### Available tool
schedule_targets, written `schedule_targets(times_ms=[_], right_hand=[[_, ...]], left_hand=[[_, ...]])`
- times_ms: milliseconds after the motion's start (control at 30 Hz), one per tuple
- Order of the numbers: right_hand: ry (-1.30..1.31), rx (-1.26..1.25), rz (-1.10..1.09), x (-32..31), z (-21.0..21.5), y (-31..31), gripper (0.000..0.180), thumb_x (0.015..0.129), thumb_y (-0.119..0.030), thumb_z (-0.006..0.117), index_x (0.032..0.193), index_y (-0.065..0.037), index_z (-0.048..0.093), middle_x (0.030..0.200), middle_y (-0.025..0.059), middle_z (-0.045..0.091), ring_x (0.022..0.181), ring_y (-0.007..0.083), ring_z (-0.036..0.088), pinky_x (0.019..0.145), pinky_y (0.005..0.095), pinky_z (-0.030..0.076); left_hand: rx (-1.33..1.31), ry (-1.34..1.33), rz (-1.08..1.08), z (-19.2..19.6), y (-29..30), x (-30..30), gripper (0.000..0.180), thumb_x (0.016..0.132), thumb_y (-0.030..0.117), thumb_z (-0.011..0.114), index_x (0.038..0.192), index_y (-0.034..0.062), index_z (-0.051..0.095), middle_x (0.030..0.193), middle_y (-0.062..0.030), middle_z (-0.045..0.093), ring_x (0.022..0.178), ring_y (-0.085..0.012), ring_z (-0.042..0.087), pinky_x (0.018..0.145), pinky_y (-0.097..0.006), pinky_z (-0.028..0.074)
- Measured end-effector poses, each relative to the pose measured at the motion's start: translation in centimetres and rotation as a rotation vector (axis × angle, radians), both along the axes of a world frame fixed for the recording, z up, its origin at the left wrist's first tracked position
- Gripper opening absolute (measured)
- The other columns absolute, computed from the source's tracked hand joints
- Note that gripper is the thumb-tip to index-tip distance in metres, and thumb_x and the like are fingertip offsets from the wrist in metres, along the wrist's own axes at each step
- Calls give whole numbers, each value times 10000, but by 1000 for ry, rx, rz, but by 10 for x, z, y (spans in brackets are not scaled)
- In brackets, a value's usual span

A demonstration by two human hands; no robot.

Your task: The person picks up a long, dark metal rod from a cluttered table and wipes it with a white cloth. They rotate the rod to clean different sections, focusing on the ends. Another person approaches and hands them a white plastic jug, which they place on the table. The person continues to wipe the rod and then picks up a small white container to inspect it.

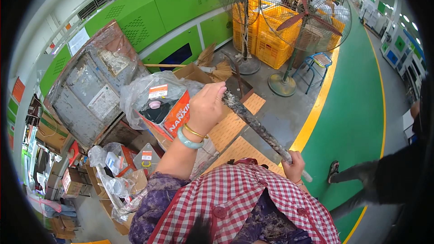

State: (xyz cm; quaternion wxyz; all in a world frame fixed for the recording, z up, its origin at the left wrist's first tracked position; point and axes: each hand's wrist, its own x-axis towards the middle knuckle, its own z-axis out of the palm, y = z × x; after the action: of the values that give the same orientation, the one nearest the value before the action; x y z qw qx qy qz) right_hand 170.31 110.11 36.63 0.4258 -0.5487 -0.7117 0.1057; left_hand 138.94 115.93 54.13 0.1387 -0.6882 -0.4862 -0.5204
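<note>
A dark, mottled pole (258, 125) with a worn, dirty surface slants across in front of my body. My left hand (207, 104) is closed around its far end, fingers wrapped over the top; a gold bangle and a pale green one circle that wrist. Lower down, near its paler end, my right hand (294, 166) grips the same pole, and a short piece sticks out beyond the fist. Just beside my left wrist stands an orange and white tin (167, 110) with a pink cap, partly wrapped in clear plastic.
Flattened cardboard (242, 151) lies ahead of me. Straw brooms (221, 71) rest by the green machine (174, 7). Two standing fans, the nearer fan (283, 83) included, and yellow crates (278, 36) stand farther off. A blue stool (316, 63) borders the green walkway (348, 140). Someone in dark clothes (398, 171) is at right.
</note>
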Motion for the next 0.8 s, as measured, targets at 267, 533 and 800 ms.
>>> schedule_targets(times_ms=[267,533,800], right_hand=[[3,-142,92,10,-23,2,289,596,-43,659,875,-39,585,765,121,542,695,311,554,594,356,449],[-59,-99,-33,9,-20,-4,288,598,-54,670,875,-64,591,755,111,519,680,311,542,581,372,441],[-172,-57,-59,7,-17,-8,295,586,-50,652,872,-69,585,724,106,490,669,302,517,571,381,422]], left_hand=[[-454,-261,-141,-8,3,-17,151,833,124,566,906,1,615,833,-123,627,708,-279,605,602,-313,478],[-360,287,-68,-9,2,-21,293,791,125,604,1056,1,575,952,-189,613,826,-305,612,700,-331,499],[-460,647,137,-23,9,-22,105,740,90,553,796,28,490,706,-128,536,624,-273,587,539,-372,484]])
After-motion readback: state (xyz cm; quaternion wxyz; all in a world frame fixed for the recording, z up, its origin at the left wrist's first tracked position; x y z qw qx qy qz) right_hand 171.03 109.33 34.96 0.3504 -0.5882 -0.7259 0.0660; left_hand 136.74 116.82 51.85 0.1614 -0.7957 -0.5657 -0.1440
